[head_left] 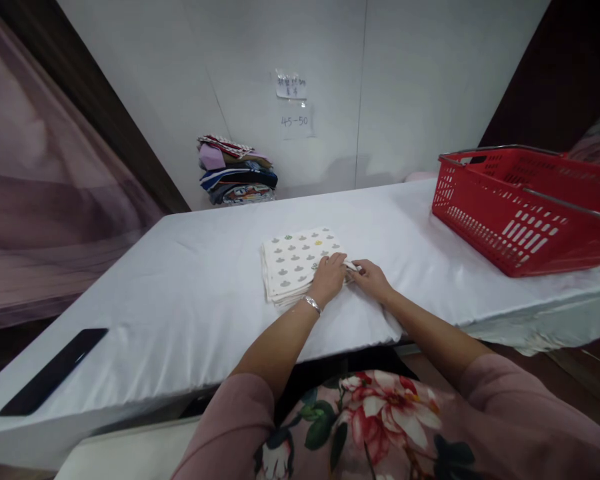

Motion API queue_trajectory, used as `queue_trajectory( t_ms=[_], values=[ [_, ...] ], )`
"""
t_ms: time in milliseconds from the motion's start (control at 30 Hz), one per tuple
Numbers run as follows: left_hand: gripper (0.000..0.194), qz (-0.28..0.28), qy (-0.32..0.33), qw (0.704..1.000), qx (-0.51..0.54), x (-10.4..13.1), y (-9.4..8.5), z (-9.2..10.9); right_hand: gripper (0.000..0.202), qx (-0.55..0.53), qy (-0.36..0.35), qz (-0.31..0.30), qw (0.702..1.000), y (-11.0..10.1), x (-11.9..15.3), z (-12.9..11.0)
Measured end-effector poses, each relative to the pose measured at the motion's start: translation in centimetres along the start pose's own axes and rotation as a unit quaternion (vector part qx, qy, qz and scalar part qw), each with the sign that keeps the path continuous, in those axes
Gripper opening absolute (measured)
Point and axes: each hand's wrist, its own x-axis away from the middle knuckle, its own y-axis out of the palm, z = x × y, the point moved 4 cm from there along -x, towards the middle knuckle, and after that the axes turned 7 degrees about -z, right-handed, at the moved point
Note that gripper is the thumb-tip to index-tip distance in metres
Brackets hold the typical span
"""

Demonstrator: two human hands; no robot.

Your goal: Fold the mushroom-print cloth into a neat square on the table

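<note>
A white cloth (295, 257) with a print of grey, green and yellow shapes lies folded in several layers near the middle of the table. My left hand (329, 277) rests on its right part, fingers stretched over the top. At the cloth's right edge, my right hand (370, 277) pinches a lifted corner between thumb and fingers. Both forearms reach in from the near side, and a silver bracelet (311, 305) circles the left wrist.
White fabric covers the table (180, 287). A red plastic basket (480, 220) stands at the right. Folded clothes (237, 173) are piled at the back against the wall. A flat black object (55, 370) lies front left. Paper signs (295, 120) hang on the wall.
</note>
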Motion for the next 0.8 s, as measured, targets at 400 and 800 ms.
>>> queue_trajectory(
  t_ms=[400, 800],
  values=[
    [0.019, 0.058, -0.001, 0.998, 0.016, 0.2, 0.2, -0.2, 0.034, -0.017, -0.05, 0.0, 0.999, 0.2, -0.1, -0.1],
    [0.027, 0.035, -0.071, 0.997, -0.002, 0.6, 0.9, 1.6, 0.04, -0.077, -0.04, -0.006, 0.996, -0.2, 0.0, 0.0]
  ],
)
